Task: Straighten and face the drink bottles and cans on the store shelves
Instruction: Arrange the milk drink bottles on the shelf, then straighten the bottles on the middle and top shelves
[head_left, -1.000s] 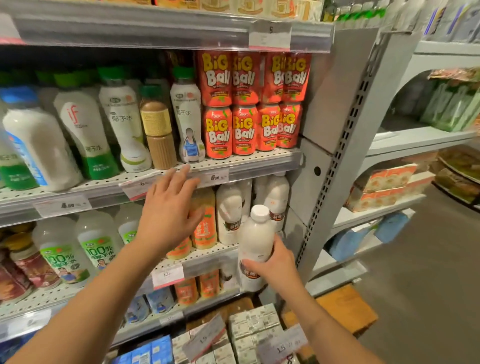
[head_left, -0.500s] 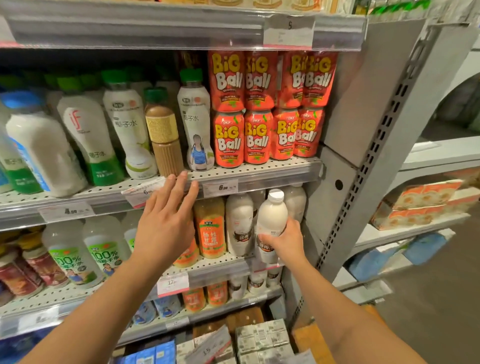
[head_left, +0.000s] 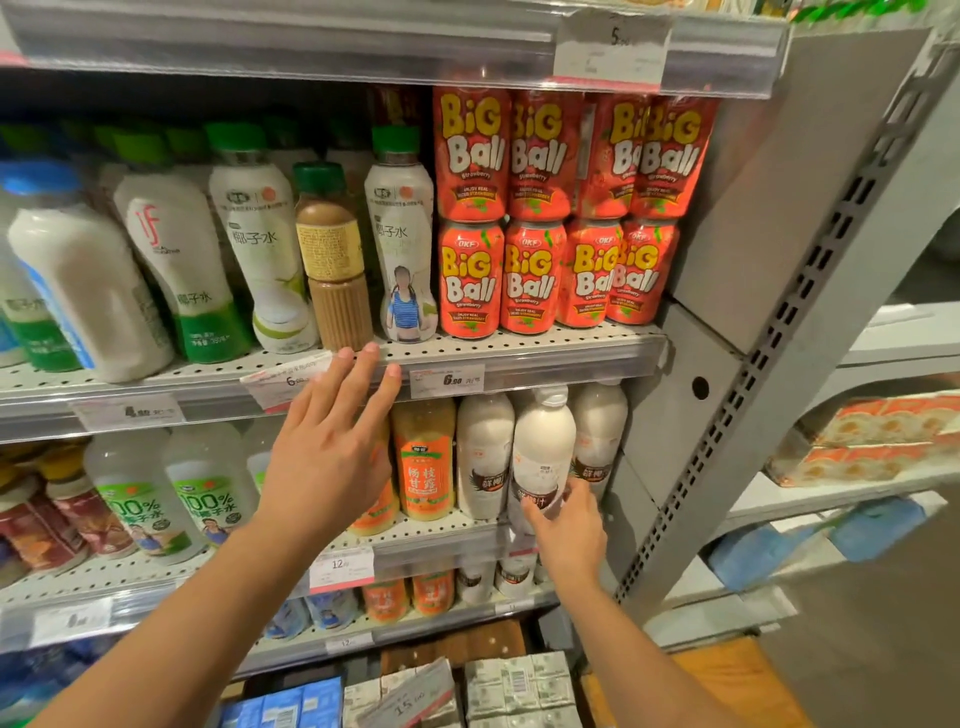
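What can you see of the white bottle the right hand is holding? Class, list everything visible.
The white bottle is tall, seemingly plastic, with a white screw cap, a rounded shoulder and a dark band bearing white Chinese characters near its base. It stands roughly upright at the front of the middle shelf, between two similar white bottles and slightly ahead of them. The right hand grips its lower part, fingers curled round the label. Its bottom is hidden behind the hand.

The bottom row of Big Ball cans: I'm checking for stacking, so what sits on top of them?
A second row of Big Ball cans stands on the bottom row of cans, four across at the front. Whether more stacked cans stand behind them cannot be seen; the front cans cover that.
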